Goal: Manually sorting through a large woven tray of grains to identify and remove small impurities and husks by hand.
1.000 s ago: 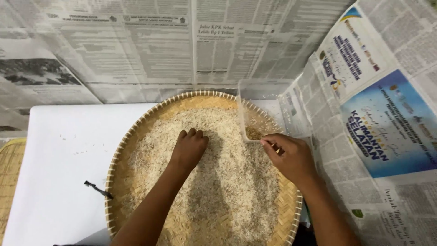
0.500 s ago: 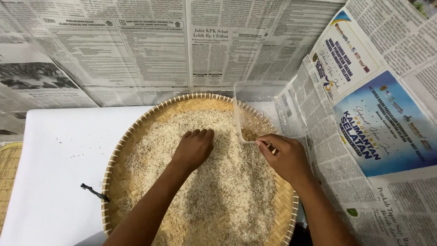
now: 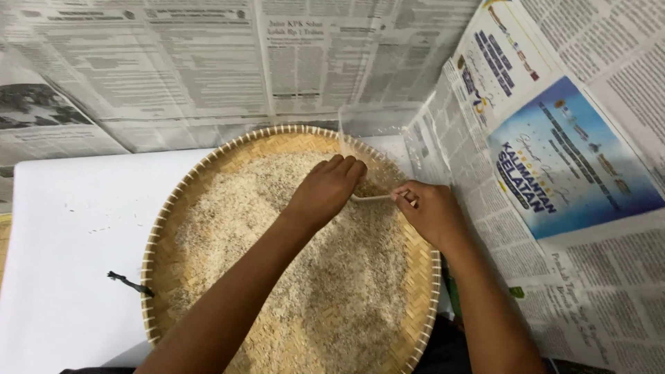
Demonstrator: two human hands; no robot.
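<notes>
A round woven bamboo tray (image 3: 166, 228) lies on a white table, spread with pale rice grains (image 3: 325, 291). My left hand (image 3: 325, 190) rests cupped on the rice near the tray's far right, fingers together and bent down into the grains, holding nothing. My right hand (image 3: 433, 215) is just to its right, above the tray's rim. It pinches a thin pale stick-like tool (image 3: 374, 197) that points left and touches my left fingertips. A clear plastic container (image 3: 377, 121) stands at the tray's far rim, just beyond both hands.
Newspaper sheets (image 3: 208, 62) cover the wall behind and the surface to the right (image 3: 568, 173). The white table (image 3: 69, 228) extends left of the tray. A small black cord (image 3: 128, 282) hangs from the tray's left rim. Another woven edge (image 3: 3, 242) shows at far left.
My left hand slid up and right across the rice toward my right hand, its fingers closing together. The right hand stayed near the container, the pale tool now showing between the hands.
</notes>
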